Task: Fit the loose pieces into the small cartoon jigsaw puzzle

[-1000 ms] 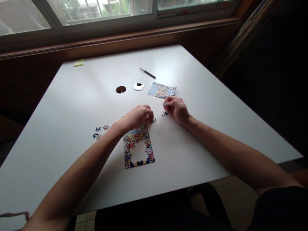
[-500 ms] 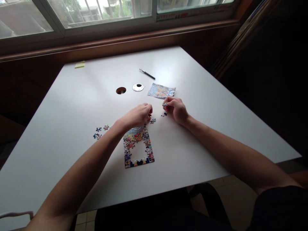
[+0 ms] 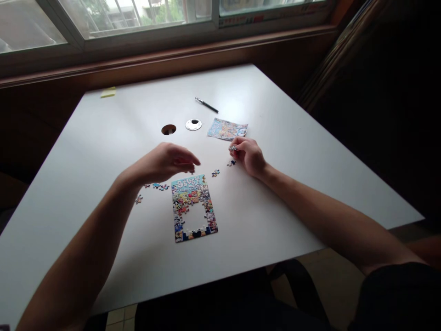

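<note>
My left hand (image 3: 177, 161) hovers just above the top edge of a partly assembled jigsaw puzzle (image 3: 188, 196), its fingers pinched. A small dark puzzle piece shows at its fingertips, partly hidden. The puzzle is upright to me, with colourful cartoon figures and a gap in its lower middle where the white table shows. My right hand (image 3: 246, 155) is closed on a puzzle piece (image 3: 233, 148), held between thumb and fingers. Below that hand lies a loose piece (image 3: 231, 163), and another piece (image 3: 215, 173) rests between the two hands.
More loose pieces (image 3: 160, 186) lie left of the puzzle, partly behind my left wrist. A crumpled picture sheet (image 3: 225, 128), a pen (image 3: 206, 105), a round metal cover (image 3: 193, 124), a hole (image 3: 168, 129) and a yellow sticky note (image 3: 108, 92) are farther back on the white table (image 3: 275, 207).
My left hand has moved left, away from my right hand, uncovering the puzzle's top. The right hand keeps its grip on its piece. The view has shifted slightly.
</note>
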A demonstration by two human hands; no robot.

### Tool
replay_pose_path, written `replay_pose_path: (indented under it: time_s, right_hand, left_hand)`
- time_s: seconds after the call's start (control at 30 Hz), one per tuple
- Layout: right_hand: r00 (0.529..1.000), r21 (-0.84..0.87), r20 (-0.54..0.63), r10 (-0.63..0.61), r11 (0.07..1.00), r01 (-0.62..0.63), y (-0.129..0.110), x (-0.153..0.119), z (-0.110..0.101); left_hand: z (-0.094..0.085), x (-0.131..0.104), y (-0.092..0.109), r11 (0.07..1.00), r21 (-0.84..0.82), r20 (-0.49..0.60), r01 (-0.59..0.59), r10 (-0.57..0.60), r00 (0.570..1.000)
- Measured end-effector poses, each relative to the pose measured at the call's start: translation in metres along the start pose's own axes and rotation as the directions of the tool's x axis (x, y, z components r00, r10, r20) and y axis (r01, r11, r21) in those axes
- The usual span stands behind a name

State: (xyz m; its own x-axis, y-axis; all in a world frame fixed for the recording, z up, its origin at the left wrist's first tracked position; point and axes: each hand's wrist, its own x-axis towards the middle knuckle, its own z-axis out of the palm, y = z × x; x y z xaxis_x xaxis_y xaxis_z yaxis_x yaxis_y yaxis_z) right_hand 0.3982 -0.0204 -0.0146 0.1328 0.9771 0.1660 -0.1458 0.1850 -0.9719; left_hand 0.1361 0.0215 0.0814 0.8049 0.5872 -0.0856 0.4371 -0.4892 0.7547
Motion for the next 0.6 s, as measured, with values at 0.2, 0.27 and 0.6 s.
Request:
replay_pose_path:
  time_s: [0.2,0.27,0.6]
  right_hand:
    - [1.0,-0.013,0.01,-0.002,1.0,0.002,0.0,0.001,0.001]
    - [1.0,-0.008,0.005,-0.015,1.0,0.015,-0.001,0.001,0.002]
    - [1.0,0.009,-0.021,0.0,1.0,0.0,-0.002,0.001,0.002]
  left_hand:
    - [-0.03,-0.037,-0.06,0.97,-0.11,-0.323,0.218,-0.242,0.915]
    - [-0.032,-0.044,-0.066,0.96,-0.113,-0.341,0.256,-0.279,0.898]
    - [-0.012,-0.041,-0.074,0.905,0.137,-0.245,0.402,-0.362,0.899]
